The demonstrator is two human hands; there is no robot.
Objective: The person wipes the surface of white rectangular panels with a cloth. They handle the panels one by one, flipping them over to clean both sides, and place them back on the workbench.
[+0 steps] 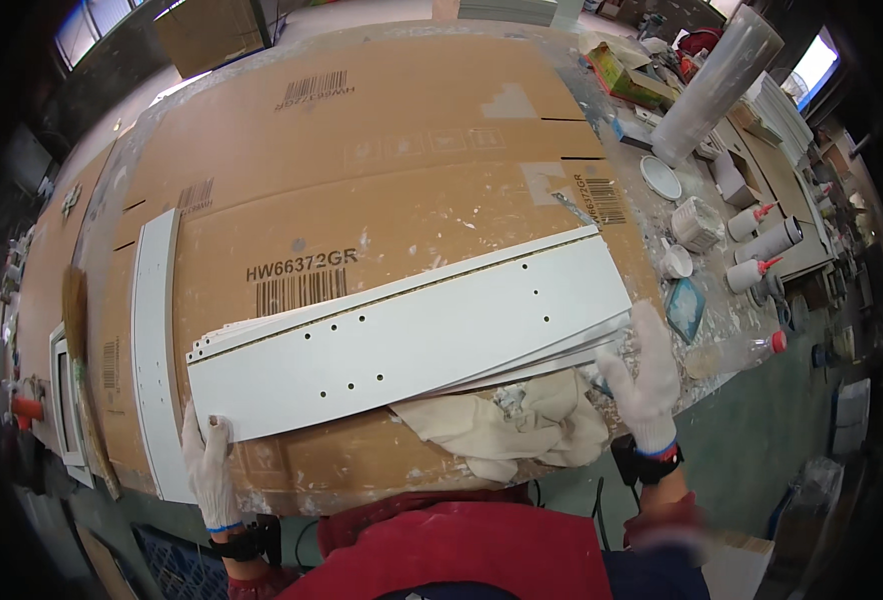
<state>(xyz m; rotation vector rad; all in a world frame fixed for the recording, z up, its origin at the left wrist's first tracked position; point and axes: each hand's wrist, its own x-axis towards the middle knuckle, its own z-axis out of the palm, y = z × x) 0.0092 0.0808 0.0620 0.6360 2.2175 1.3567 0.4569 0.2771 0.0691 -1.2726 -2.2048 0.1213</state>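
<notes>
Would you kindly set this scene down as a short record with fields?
Left hand: gloved, at the near left corner of the top panel
Right hand: gloved, open, beside the right end
Top panel: white, grooved, with drilled holes
Underneath: more white panels, slightly fanned
Near edge: crumpled cloth
Far left: brush
Work surface: cardboard

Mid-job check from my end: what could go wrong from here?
The top panel, with the left hand at its near left corner, lies askew over other panels, so it might slide and scuff them.

The cloth bunched by their near edge could get dragged along.

The clear bottle right of the open right hand might be knocked over by a wide swing.
</notes>
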